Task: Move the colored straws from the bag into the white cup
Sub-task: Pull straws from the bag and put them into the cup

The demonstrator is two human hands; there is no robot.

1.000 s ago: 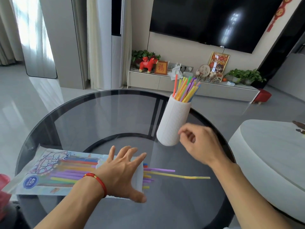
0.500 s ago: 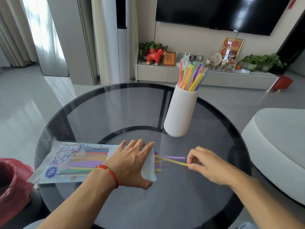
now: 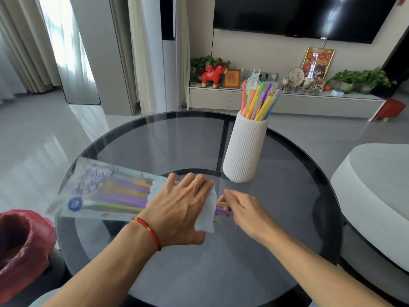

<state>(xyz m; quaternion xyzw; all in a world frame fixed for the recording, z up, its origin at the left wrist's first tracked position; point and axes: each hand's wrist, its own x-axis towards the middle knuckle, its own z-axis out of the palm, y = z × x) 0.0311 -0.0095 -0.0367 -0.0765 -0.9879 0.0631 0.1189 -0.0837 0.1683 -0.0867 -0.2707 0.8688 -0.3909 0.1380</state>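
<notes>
Now left hand (image 3: 179, 209) flat on bag (image 3: 99, 193) (mouth end), right hand (image 3: 245, 212) pinching straws (image 3: 221, 210)

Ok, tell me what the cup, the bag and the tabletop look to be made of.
White cup: matte, finely ribbed, likely ceramic or plastic; no gloss to settle it.
Bag: thin clear printed plastic film; straws show through it.
Tabletop: smoked glass, glossy; the frame under it shows through.
</notes>
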